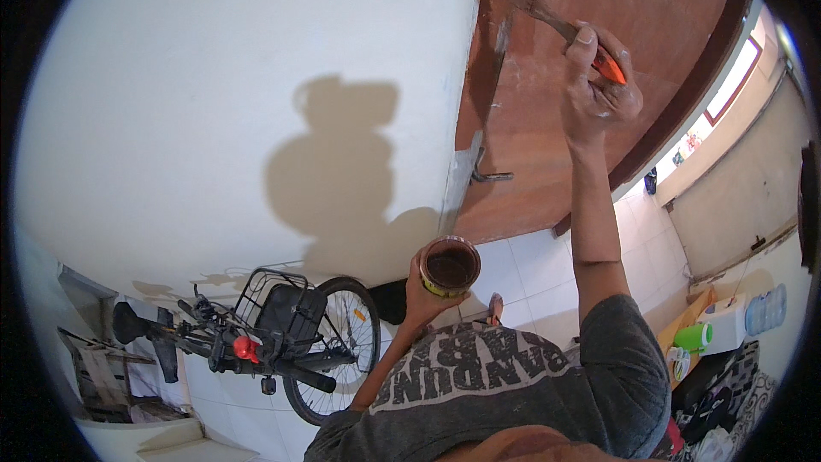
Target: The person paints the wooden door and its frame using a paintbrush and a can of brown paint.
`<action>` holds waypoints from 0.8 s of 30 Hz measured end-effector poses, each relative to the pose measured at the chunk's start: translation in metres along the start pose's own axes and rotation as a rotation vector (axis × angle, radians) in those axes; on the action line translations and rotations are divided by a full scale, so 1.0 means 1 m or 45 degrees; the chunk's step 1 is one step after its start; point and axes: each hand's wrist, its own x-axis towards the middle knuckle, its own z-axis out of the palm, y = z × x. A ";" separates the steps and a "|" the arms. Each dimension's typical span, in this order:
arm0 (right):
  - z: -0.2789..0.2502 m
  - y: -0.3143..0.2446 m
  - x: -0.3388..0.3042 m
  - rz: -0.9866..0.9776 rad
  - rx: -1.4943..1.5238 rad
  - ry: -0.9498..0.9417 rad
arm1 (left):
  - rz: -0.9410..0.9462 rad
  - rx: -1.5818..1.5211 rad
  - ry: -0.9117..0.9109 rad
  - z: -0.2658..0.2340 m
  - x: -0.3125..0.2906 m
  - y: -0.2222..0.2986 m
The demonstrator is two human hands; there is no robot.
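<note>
Head view: at your far left a bicycle (295, 368) with a black wire basket (267, 278) stands near the white wall (214, 120), which carries a large shadow. Your left hand (421, 301) is clamped around the can (446, 291), its open mouth showing dark brown inside. Beyond it rises the brown door frame (481, 90), then a lever handle (493, 176). The brush (552, 15) slants across the upper part, its tip over the frame; you cannot tell if they touch. Your right hand (603, 85) is closed on its orange handle, before the reddish-brown door (663, 8). Far right sit a green mug (694, 338) and a clear blue bottle (765, 310).
</note>
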 end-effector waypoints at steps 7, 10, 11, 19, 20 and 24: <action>0.007 0.002 -0.007 -0.002 0.010 -0.022 | 0.026 0.030 0.028 -0.001 -0.002 -0.001; 0.005 0.004 -0.007 0.000 -0.019 -0.027 | 0.021 0.046 0.019 -0.002 -0.001 -0.003; 0.006 0.003 -0.007 -0.014 -0.013 -0.023 | 0.018 0.055 0.026 -0.001 -0.001 -0.004; 0.004 0.000 -0.012 -0.015 -0.068 -0.066 | -0.022 0.036 -0.009 -0.001 0.001 -0.009; 0.004 0.000 -0.012 -0.021 -0.067 -0.063 | -0.012 0.016 -0.003 -0.001 0.001 -0.008; 0.005 -0.001 -0.014 -0.043 -0.085 -0.065 | -0.007 -0.002 0.014 -0.001 0.001 -0.006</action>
